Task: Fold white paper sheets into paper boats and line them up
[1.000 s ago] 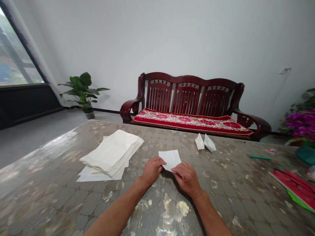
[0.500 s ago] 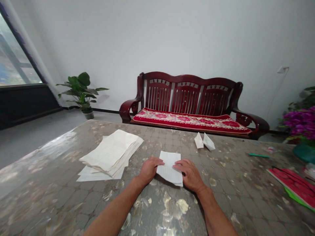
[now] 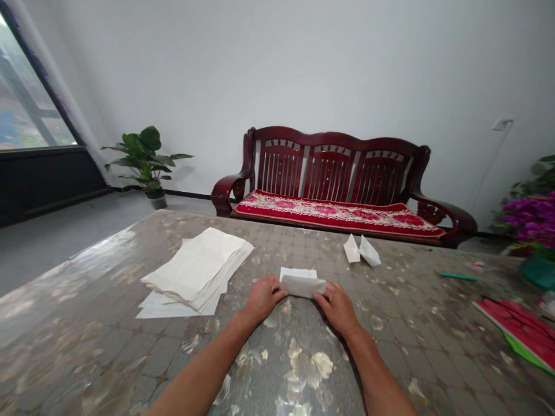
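A white sheet of paper [image 3: 302, 285] lies in front of me, its near part folded up and over toward the far edge. My left hand [image 3: 263, 297] pinches the left end of the fold between thumb and fingers. At the right end, my right hand [image 3: 337, 305] grips the paper the same way, thumb below and fingers behind. To the left of my hands rests a stack of white paper [image 3: 197, 268], its sheets unevenly piled. Two small folded paper shapes [image 3: 363, 251] stand farther back on the right.
The patterned table [image 3: 299, 370] carries a green pen [image 3: 458, 276], a red book [image 3: 518, 326] with glasses on top, and purple flowers [image 3: 533, 216] at the right. Behind it are a wooden bench [image 3: 327, 167] with a red cushion and a potted plant [image 3: 150, 162].
The paper's near half has been turned up and away, so it now looks about half as tall. Both hands have shifted to the ends of the fold.
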`<act>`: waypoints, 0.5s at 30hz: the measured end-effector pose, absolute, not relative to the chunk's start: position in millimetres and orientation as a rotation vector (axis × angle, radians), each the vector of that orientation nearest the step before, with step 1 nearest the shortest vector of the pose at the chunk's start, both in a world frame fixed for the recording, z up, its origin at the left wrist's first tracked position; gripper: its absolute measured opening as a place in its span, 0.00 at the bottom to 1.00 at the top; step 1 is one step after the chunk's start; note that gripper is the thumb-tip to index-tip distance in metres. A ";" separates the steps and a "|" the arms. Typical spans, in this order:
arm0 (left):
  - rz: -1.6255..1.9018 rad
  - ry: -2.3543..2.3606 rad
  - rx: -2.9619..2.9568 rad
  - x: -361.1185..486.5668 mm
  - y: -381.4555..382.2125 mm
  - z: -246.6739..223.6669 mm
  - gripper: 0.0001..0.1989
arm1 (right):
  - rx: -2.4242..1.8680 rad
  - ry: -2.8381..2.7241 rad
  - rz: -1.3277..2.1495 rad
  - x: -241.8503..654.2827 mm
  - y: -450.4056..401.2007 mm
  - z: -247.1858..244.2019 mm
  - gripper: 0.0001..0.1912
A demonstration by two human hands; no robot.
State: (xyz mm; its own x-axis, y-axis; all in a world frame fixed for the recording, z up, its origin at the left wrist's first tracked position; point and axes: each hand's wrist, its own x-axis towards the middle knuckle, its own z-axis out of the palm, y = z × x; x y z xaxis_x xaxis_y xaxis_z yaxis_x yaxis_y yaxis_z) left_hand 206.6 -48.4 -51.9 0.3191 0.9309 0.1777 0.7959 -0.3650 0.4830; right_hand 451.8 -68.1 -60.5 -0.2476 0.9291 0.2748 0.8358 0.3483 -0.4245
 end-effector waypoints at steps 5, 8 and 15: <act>0.616 1.744 2.217 209.3 -43.9 -57.0 0.14 | -1.855 -2.099 0.113 436.3 -62.2 -55.8 0.19; 0.644 1.809 2.184 210.1 -42.5 -61.1 0.13 | -1.971 -2.078 0.017 428.5 -60.5 -53.5 0.20; 0.683 1.852 2.156 213.4 -47.0 -59.2 0.10 | -2.099 -2.067 -0.089 422.1 -59.6 -50.4 0.18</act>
